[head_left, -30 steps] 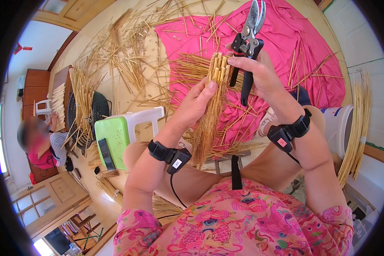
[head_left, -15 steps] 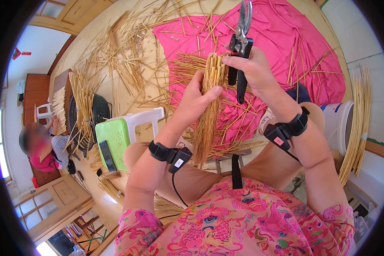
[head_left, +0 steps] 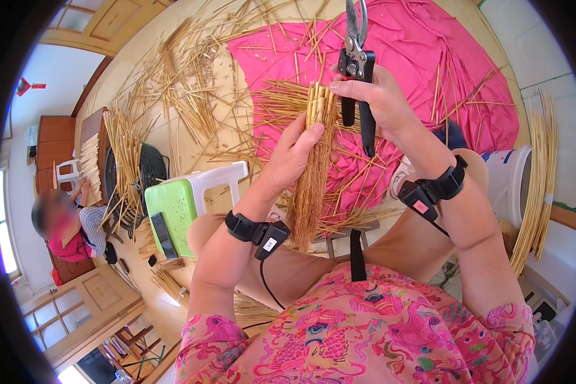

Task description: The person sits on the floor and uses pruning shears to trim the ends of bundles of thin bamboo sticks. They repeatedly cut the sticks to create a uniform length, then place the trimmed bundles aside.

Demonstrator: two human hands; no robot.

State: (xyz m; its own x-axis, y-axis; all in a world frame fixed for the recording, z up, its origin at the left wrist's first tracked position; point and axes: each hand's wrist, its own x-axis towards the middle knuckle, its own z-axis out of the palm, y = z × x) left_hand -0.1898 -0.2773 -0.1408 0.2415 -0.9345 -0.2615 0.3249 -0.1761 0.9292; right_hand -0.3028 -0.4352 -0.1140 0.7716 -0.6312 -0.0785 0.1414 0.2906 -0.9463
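Observation:
Between my hands is a bundle of broom straw [head_left: 312,192], its cut stalk ends pointing away and its fine bristly tips hanging toward my lap. My left hand [head_left: 294,150] is closed round the bundle's upper part, thumb on top. In my right hand [head_left: 381,96] are black-handled pruning shears [head_left: 358,64], blades pointing away from me. The right thumb and fingertips reach to the stalk ends at the bundle's top; some of these fingers are hidden behind the shears. Beneath the bundle, loose straw stalks [head_left: 281,99] lie on a pink cloth [head_left: 441,51].
A green-topped stool [head_left: 173,208] with a phone [head_left: 162,235] stands at my left, near a dark basket [head_left: 150,163] of stalks. A white bucket [head_left: 509,182] and upright stalks [head_left: 537,192] are at right. Another person [head_left: 70,224] sits far left. Straw litters the floor [head_left: 224,77].
The shears have shifted slightly left and away, their blades now more upright. My left hand and the bundle have moved a little left, and the bundle has turned slightly.

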